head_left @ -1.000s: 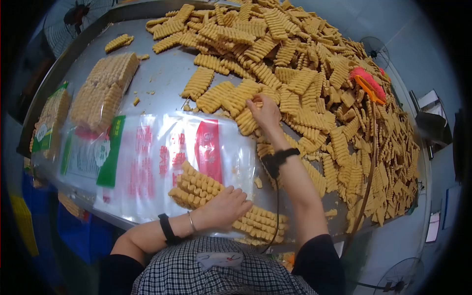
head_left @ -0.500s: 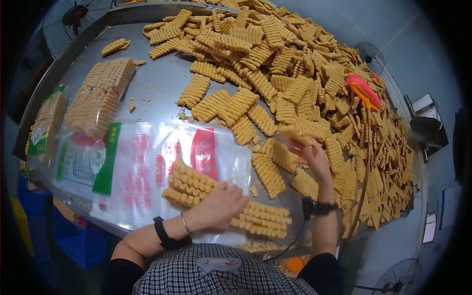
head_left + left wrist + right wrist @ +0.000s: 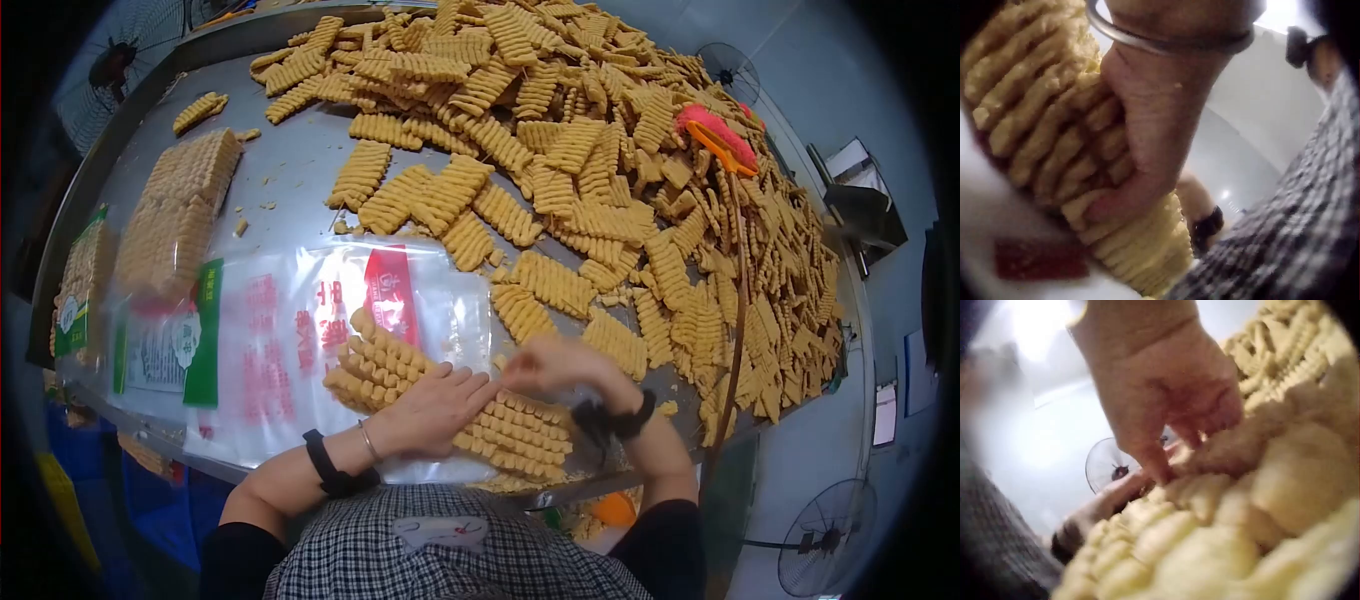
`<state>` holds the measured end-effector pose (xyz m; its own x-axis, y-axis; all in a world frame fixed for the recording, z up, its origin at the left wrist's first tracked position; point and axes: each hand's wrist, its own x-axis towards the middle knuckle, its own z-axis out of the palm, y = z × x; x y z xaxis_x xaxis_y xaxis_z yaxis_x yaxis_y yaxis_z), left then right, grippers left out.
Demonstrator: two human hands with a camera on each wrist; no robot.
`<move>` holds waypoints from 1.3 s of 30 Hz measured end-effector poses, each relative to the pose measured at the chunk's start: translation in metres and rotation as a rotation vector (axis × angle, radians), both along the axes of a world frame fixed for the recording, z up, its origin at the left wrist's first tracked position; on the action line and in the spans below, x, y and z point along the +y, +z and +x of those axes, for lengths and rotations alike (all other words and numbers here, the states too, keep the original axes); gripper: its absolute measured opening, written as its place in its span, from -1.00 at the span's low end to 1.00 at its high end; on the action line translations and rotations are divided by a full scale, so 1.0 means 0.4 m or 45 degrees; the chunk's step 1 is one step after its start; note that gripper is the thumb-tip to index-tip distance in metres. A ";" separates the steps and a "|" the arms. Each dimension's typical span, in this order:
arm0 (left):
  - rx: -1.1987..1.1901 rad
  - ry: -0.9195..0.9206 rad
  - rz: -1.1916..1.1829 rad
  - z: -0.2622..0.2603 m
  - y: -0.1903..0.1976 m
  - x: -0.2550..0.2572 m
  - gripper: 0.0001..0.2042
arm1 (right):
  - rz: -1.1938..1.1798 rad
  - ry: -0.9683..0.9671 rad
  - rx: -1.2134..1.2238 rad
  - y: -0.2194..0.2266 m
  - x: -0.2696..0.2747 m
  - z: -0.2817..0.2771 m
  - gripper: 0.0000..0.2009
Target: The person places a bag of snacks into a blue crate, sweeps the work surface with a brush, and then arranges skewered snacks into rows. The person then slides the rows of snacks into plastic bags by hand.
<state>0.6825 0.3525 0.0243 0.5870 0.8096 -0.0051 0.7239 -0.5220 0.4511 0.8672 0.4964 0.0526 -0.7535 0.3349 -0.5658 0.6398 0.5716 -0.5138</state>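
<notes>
A row of ridged fried dough pieces stands stacked face to face along the near table edge, partly over a printed plastic bag. My left hand lies across the middle of this row and holds it; in the left wrist view the thumb presses against its side. Close beside the left fingertips, my right hand is blurred in the head view. In the right wrist view its bent fingers reach down to the top of the row and pinch a dough piece, partly hidden under the hand.
Flat printed bags lie left of the row. Filled clear packs stand at the left edge. A large heap of dough pieces covers the back and right, with a pink and orange tool on it. Several loose pieces lie nearer.
My right hand took a dough piece from the loose ones, swung right with it, then came back down to the row beside my left hand. The left hand stays on the row.
</notes>
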 end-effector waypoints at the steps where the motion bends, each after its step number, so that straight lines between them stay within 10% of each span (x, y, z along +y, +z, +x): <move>1: 0.005 0.002 0.004 0.003 -0.004 -0.001 -0.07 | 0.224 -0.171 0.088 0.006 0.041 -0.041 -0.66; 5: 0.021 0.024 0.043 0.009 -0.006 -0.005 -0.13 | 0.670 -0.464 0.564 -0.106 0.286 -0.151 -0.56; 7: 0.011 0.048 0.044 0.006 -0.005 -0.012 -0.14 | 1.357 -0.543 0.526 -0.174 0.345 -0.189 -0.42; 10: -0.033 0.034 0.045 0.003 -0.013 -0.012 -0.15 | 1.368 -0.606 0.116 -0.283 0.417 -0.150 -0.33; 19: -0.067 0.040 0.133 0.001 -0.031 -0.009 -0.23 | 0.774 -0.722 0.537 -0.101 0.373 -0.012 -0.60; 22: -0.037 0.032 0.171 0.004 -0.030 -0.007 -0.22 | 0.094 -0.914 0.662 -0.052 0.199 -0.013 -0.64; 28: 0.016 -0.086 0.222 -0.003 -0.032 0.002 -0.19 | 0.408 -0.317 0.592 -0.142 0.006 -0.014 -0.65; 33: 0.078 0.115 0.532 -0.016 -0.024 -0.022 -0.09 | -0.683 -0.446 0.466 -0.143 -0.010 0.015 -0.46; 39: -0.078 0.312 0.328 -0.004 -0.058 -0.020 -0.07 | 0.528 0.453 0.311 -0.072 -0.199 -0.035 0.25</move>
<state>0.6807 0.3445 0.0012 0.3684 0.8965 0.2463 0.8174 -0.4385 0.3737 0.8530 0.4169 0.0238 -0.9517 0.1938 -0.2381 0.2636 0.9134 -0.3103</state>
